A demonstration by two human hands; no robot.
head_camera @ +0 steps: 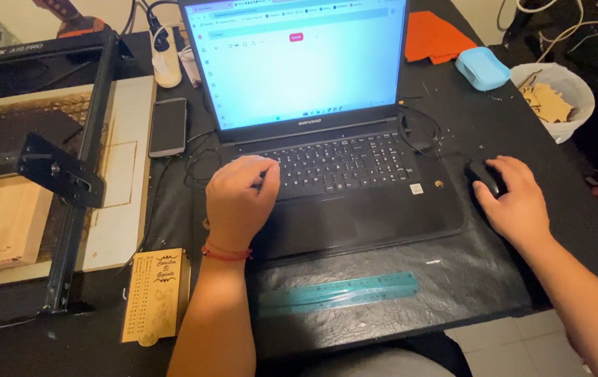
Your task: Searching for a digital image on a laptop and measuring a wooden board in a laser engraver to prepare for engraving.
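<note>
Left hand [240,199] hovers over the left side of the black laptop [327,150], fingers curled loosely on the keys, gripping nothing; right hand [515,199] cups the dark mouse [484,176] just right of it on the matte black worktop [494,279] — computer work in hand, I'd judge; next calls for small pointer moves; a translucent teal ruler [341,290] lies flat in front
</note>
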